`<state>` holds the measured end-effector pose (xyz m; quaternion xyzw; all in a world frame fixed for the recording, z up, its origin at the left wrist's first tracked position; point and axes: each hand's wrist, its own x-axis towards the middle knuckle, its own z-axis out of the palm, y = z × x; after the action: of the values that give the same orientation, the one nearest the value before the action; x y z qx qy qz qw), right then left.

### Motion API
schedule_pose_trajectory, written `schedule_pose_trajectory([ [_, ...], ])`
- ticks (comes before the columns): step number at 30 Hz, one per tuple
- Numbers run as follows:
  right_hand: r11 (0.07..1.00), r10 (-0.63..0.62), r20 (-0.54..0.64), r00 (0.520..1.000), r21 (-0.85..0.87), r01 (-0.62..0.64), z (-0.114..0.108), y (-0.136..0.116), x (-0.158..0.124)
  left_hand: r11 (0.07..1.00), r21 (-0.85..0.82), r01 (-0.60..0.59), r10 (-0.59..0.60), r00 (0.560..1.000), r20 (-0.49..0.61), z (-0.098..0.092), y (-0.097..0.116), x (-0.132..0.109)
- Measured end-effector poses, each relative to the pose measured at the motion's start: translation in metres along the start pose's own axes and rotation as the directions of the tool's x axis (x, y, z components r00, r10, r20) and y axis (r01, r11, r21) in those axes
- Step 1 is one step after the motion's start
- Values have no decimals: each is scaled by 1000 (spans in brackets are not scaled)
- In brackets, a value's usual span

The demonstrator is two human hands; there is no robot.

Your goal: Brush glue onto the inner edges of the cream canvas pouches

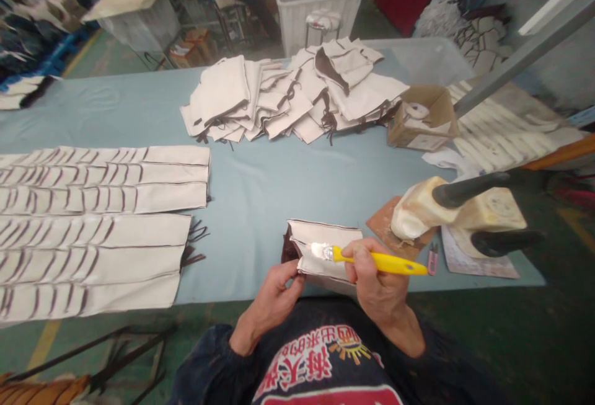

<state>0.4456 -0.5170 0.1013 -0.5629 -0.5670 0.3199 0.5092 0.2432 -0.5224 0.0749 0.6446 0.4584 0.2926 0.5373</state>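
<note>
A cream fabric bag with dark brown edging (328, 232) lies at the table's front edge, its brown-lined mouth facing left. My left hand (276, 296) pinches the near corner of that mouth between thumb and fingers. Closed round a yellow-handled brush (395, 263), my right hand (375, 278) is above the bag's right part. White paste coats the bristles, which touch or hover just over the bag's surface near the mouth; contact cannot be told. To the right stand two plastic jugs with black handles (418, 206), the nearer one on a brown board.
Overlapping rows of cream pieces (162, 175) cover the table's left side. A heap of similar pieces (288, 95) lies at the back, beside a cardboard box (423, 138). A small pink snipper (432, 259) lies near the jugs. A grey post (525, 51) rises at right.
</note>
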Motion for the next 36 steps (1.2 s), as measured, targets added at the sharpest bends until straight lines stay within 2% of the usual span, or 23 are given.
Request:
schedule_pose_trajectory([
  [4, 988, -134, 40, 990, -76, 137, -3, -21, -7, 997, 49, -68, 68, 998, 5, 2, 4, 2],
  [10, 939, -337, 153, 929, -11, 343, -6, -47, -6, 979, 95, -180, 185, 982, -47, 4, 1, 3],
  [14, 952, -296, 81, 952, -61, 301, -11, -41, -2, 968, 155, -197, 210, 975, -74, 2, -1, 4],
  [17, 962, -253, 21, 967, -97, 254, -6, -34, 3, 963, 173, -208, 224, 971, -82, 1, 1, 5],
  [20, 957, -278, 99, 955, -52, 284, -1, -35, 3, 967, 148, -207, 220, 973, -74, 0, 1, 6],
  [24, 946, -313, 176, 933, -30, 323, -4, -43, -3, 965, 152, -212, 229, 968, -106, -1, -3, 5],
  [26, 953, -292, 163, 942, -32, 301, -7, -43, -3, 960, 163, -227, 246, 963, -110, -1, -5, 6],
  [29, 962, -265, 76, 961, -40, 269, -7, -40, 1, 956, 176, -235, 254, 962, -95, -1, -5, 7],
  [33, 933, -354, 150, 923, -8, 359, -3, -35, 2, 967, 150, -208, 225, 968, -111, -1, -3, 9],
  [34, 938, -342, 162, 926, 6, 346, -2, -33, 0, 970, 142, -199, 217, 968, -125, -1, -3, 9],
  [36, 973, -230, 148, 962, 40, 227, -1, -30, -5, 974, 130, -187, 205, 968, -144, -1, -3, 10],
])
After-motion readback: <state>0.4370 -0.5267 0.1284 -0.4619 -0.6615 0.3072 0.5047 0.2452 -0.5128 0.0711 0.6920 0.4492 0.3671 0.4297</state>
